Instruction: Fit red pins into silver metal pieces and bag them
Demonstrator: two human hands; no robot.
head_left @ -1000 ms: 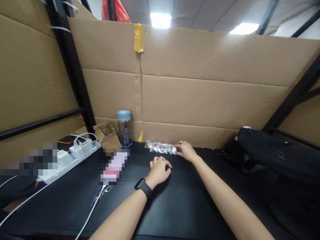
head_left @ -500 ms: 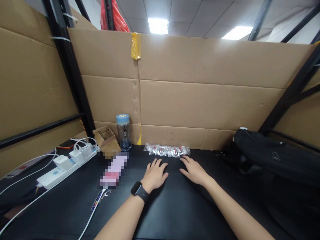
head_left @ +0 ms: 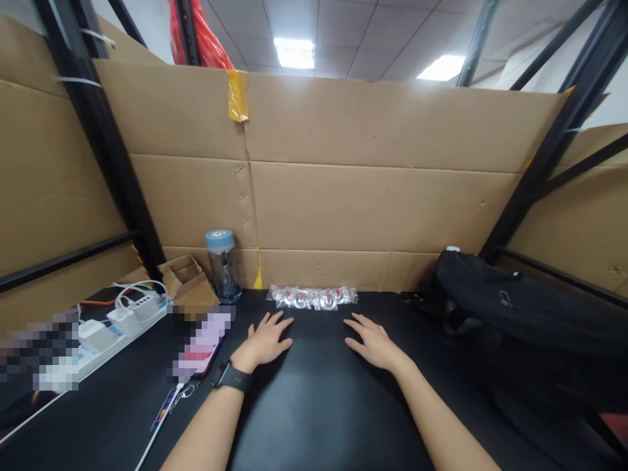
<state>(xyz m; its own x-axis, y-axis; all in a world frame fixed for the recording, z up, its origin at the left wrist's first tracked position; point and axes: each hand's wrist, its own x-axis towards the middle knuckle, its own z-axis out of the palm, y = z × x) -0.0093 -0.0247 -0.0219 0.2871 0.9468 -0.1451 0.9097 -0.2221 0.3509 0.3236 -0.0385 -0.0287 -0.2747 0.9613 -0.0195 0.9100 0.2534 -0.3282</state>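
My left hand point(head_left: 265, 340) lies over the black tabletop point(head_left: 304, 405) with its fingers spread and nothing in them; a dark smartwatch point(head_left: 232, 377) is on that wrist. Opposite it, my right hand point(head_left: 371, 341) is also open, palm down, fingers apart and pointing inward. Just beyond both hands, a row of small clear plastic packets point(head_left: 312, 298) lies along the foot of the cardboard wall. Round silvery pieces with red spots show through the plastic; their kind I cannot make out. Neither hand touches the packets.
On the left stand a blue-lidded bottle point(head_left: 224, 268), an open small cardboard box point(head_left: 191, 284), a blurred-out phone point(head_left: 203, 347) with a white cable, and a power strip point(head_left: 122, 333) with plugs. A black backpack point(head_left: 510, 307) fills the right side. Cardboard panels point(head_left: 343, 203) form the back wall.
My hands have moved farther apart, the left one shifting left. The view has turned slightly right, so the surroundings sit farther left. The packets remain by the wall.
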